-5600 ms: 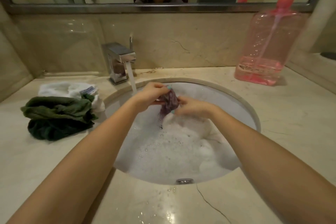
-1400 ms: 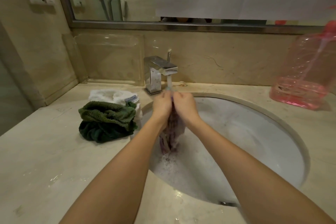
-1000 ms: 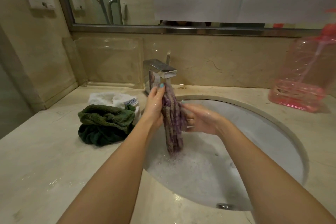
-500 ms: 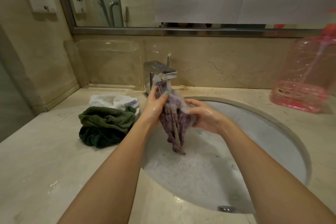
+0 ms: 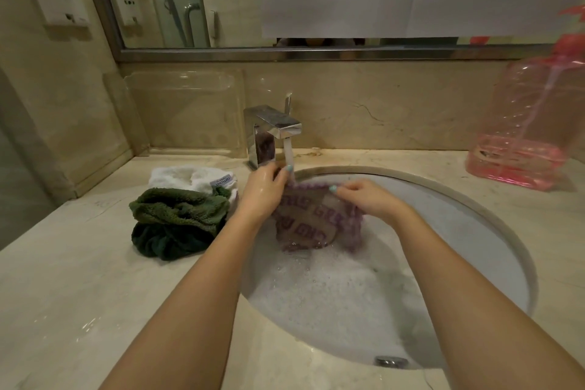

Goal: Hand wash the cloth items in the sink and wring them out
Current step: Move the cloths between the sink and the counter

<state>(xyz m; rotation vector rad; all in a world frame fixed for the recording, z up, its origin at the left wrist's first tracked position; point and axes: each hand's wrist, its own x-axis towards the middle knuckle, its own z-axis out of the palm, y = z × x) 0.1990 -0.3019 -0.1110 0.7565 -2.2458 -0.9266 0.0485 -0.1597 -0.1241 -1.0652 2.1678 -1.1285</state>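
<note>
On marble counter (image 5: 79, 294) L of sink (image 5: 481, 250): green towel (image 5: 177, 218), white towel (image 5: 180, 176).

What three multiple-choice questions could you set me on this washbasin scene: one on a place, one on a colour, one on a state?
1. Where does the green towel lie? A on the counter left of the sink; B in the foam; C on the wall.
2. What colour is the lettering on the cloth that the left hand and right hand hold? A green; B purple; C orange.
3. What is the tap doing? A shut off; B covered; C running.
Answers: A, it sits on the counter beside the sink; B, the letters show purple; C, water streams from it.
</note>
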